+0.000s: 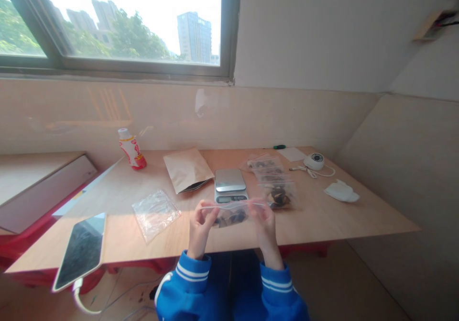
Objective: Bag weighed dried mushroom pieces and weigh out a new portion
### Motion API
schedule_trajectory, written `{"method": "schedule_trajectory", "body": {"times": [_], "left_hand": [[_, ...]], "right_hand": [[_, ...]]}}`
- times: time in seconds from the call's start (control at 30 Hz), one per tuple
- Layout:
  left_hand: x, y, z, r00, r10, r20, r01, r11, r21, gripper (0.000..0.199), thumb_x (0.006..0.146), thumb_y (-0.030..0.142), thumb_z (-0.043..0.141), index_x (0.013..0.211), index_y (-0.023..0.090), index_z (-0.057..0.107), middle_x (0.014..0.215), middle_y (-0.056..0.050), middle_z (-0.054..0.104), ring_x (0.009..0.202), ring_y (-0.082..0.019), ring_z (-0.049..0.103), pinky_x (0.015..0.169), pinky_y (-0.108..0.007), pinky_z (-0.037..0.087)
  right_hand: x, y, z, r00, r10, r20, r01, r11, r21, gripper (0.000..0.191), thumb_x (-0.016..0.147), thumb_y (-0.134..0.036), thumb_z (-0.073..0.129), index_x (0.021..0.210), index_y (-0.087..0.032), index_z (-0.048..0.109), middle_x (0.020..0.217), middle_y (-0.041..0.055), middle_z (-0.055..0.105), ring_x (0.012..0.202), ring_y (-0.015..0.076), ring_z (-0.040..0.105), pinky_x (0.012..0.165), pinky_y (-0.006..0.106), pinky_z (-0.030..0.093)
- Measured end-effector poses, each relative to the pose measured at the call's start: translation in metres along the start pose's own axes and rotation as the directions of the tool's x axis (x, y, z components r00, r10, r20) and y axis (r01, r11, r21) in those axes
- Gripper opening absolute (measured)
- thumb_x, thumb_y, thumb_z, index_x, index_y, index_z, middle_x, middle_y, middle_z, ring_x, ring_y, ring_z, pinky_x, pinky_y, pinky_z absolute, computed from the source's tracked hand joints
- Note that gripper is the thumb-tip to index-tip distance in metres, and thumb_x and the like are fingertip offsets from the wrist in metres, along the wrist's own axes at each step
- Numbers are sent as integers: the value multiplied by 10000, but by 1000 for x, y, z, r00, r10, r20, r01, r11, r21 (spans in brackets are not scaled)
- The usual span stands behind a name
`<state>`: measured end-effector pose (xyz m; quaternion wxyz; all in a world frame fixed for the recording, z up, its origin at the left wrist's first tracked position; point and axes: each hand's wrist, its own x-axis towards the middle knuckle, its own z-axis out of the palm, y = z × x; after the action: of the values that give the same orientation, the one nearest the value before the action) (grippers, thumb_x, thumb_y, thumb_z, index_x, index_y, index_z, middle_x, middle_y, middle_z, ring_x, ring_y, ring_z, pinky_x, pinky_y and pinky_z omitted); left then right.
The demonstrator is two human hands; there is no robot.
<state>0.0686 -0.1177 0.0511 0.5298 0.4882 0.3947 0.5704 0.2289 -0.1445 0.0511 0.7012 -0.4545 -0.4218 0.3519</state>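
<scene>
My left hand (200, 226) and my right hand (263, 225) pinch the top edges of a clear zip bag (230, 214), pulling its mouth wide above the table. Dark dried pieces lie in the bag's lower part. Just beyond my hands stands a silver digital kitchen scale (230, 185), with nothing on it. Several filled clear bags (272, 180) of similar dark pieces lie in a row to the right of the scale. The nearest of them is close to my right hand.
On the wooden table (322, 215) lie a kraft paper pouch (187, 169), a crumpled clear plastic bag (155, 215), a phone (79, 251) on a cable, a white-and-red bottle (132, 149), a white corded device (314, 161), and a white cloth (342, 191).
</scene>
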Motion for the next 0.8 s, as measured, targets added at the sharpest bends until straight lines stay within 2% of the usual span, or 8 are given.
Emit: {"method": "schedule_trajectory", "body": {"times": [0.1, 0.17, 0.37, 0.63, 0.8], "left_hand": [[1, -1, -1, 999, -8, 48, 8, 1000, 0, 279, 711, 389, 720, 834, 156, 629, 756, -17, 658, 662, -138, 611, 561, -212, 487], [1, -2, -2, 999, 5, 41, -5, 1000, 0, 256, 712, 381, 721, 788, 150, 641, 731, -14, 650, 641, -130, 602, 544, -204, 483], [2, 2, -4, 1000, 5, 22, -5, 1000, 0, 246, 697, 381, 729, 745, 151, 657, 711, -2, 621, 591, -116, 579, 491, -197, 474], [2, 7, -6, 1000, 12, 26, -12, 1000, 4, 218, 695, 357, 736, 698, 152, 662, 638, 9, 590, 551, -110, 570, 483, -198, 475], [2, 4, -9, 996, 86, -13, -85, 995, 52, 216, 695, 347, 739, 669, 150, 656, 634, 16, 559, 567, -101, 544, 494, -188, 451]], "right_hand": [[1, 1, 1, 994, 43, 104, -53, 995, 87, 236, 788, -416, 657, 932, -233, 612, 903, 51, 734, 871, 230, 689, 816, 380, 534], [2, 1, 2, 987, 59, 150, -67, 997, 48, 276, 781, -408, 666, 983, -227, 615, 928, 64, 731, 895, 241, 687, 833, 393, 535], [2, 1, 4, 993, 3, 117, 8, 996, -89, 170, 770, -368, 684, 802, -202, 677, 816, 41, 713, 799, 213, 677, 737, 331, 548], [-1, -6, 4, 987, -46, 154, 63, 993, -103, 124, 789, -329, 669, 797, -206, 680, 794, 28, 703, 779, 193, 655, 724, 301, 519], [-3, -3, 6, 989, -55, 139, 72, 990, -120, 117, 790, -325, 669, 793, -209, 683, 764, 14, 690, 758, 180, 642, 706, 280, 507]]}}
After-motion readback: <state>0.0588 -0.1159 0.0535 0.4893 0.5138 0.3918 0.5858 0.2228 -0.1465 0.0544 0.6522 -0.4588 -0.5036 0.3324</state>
